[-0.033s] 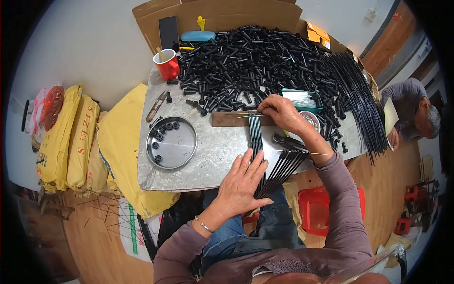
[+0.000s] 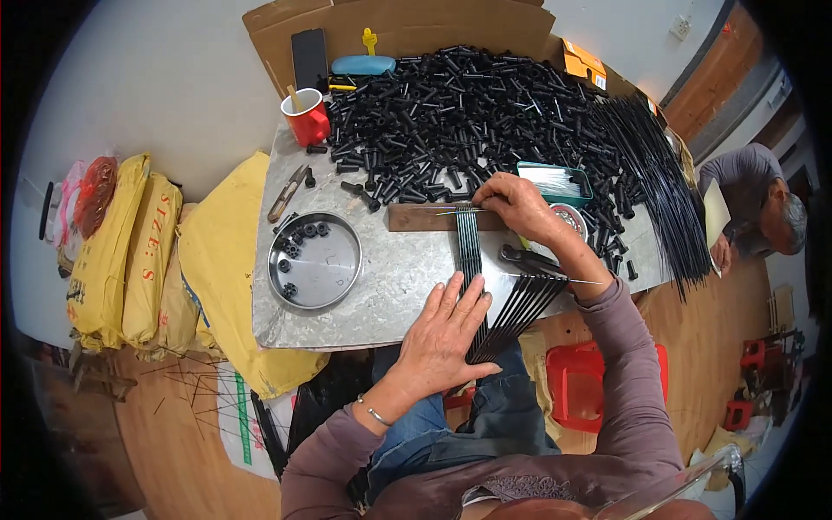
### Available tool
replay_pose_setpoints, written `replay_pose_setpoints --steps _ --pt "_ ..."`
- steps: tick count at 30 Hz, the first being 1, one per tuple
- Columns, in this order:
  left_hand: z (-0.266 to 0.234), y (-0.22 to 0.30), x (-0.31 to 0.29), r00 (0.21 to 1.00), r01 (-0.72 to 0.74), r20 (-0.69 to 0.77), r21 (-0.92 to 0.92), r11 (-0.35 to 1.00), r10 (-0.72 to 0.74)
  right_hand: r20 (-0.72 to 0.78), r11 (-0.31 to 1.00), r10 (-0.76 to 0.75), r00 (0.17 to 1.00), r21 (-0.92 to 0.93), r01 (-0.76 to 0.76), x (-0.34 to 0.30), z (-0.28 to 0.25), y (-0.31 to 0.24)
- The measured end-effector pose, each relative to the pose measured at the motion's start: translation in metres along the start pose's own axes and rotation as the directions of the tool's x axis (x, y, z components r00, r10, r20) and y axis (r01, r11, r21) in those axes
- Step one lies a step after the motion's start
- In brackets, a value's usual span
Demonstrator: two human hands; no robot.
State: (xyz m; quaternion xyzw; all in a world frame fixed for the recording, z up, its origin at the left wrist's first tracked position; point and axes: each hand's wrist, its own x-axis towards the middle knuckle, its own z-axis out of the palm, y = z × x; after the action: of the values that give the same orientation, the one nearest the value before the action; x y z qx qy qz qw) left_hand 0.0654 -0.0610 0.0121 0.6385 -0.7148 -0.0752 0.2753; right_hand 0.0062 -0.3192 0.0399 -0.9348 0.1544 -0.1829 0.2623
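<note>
My left hand [image 2: 442, 342] lies flat with its fingers apart over a row of thin dark rods [image 2: 468, 243]. The rods run side by side from a brown wooden bar [image 2: 425, 217] toward the table's front edge. At the bar, my right hand [image 2: 518, 206] is pinched at the rods' far ends. A thin yellowish wire [image 2: 448, 213] reaches left from these fingertips across the rods; their exact grip is partly hidden. Beneath my right forearm, a second row of black rods [image 2: 529, 303] slants past the table edge, with a thin pale rod at its top.
Black plastic fittings [image 2: 451, 113] are heaped across the back. A round metal tray [image 2: 347, 282] with several small black parts, a folding knife [image 2: 289, 195] and a red mug [image 2: 308, 121] stand left. Right are a teal box [image 2: 585, 186] and long black rods [image 2: 663, 191]; another person sits beyond.
</note>
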Motion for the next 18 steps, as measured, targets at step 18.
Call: replay_pose_setpoints --steps 18 --pt "0.000 -0.002 0.000 1.000 0.006 0.001 -0.020 1.000 -0.006 0.098 0.935 0.252 0.963 0.232 -0.269 0.010 0.002 -0.007"
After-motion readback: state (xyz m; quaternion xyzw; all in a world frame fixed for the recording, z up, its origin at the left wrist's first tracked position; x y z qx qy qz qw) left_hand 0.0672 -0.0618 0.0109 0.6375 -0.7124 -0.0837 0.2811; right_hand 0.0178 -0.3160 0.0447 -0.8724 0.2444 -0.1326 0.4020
